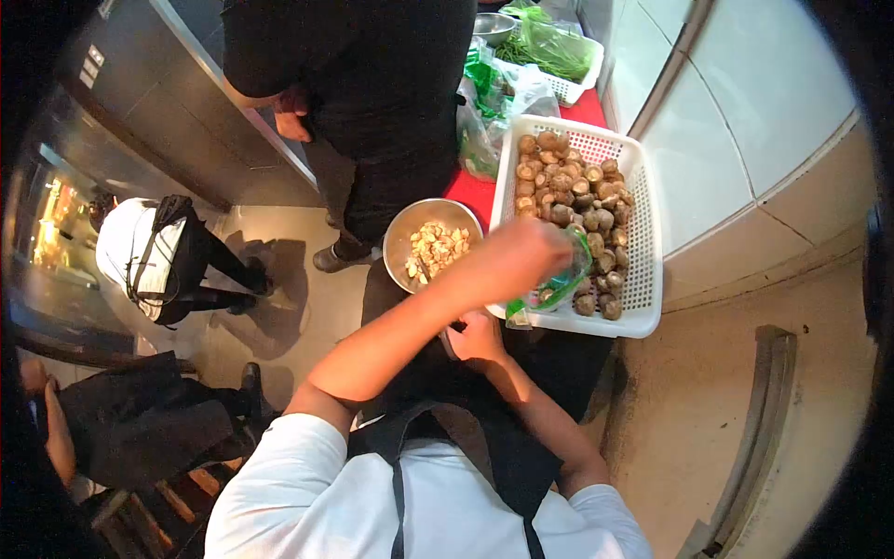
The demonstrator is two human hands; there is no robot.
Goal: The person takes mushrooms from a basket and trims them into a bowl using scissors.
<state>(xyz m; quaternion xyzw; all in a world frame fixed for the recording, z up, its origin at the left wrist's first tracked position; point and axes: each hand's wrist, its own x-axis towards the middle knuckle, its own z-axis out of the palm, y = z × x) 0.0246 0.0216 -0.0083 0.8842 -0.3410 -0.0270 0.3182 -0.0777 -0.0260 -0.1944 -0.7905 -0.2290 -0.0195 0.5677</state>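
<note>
My left hand [535,253] reaches across to the near-left part of a white plastic basket [643,312]. It is smeared by motion, so its grip does not show. Just beside and beneath it lies a green-edged clear plastic bag [570,279]. Brown mushrooms [559,182] fill much of the basket. Below the basket's near-left corner, my right hand [480,340] is closed around a thin, dark, knife-like tool [450,343], mostly hidden by the fingers. A steel bowl [396,228] holding pale mushroom pieces [438,250] stands left of the basket, partly behind my left forearm.
Beyond the basket are plastic bags [484,140] and a white crate [591,70] of green vegetables on a red surface [473,193]. A person in black [372,102] stands past the bowl. Others are at left. A tiled wall [736,130] borders the right.
</note>
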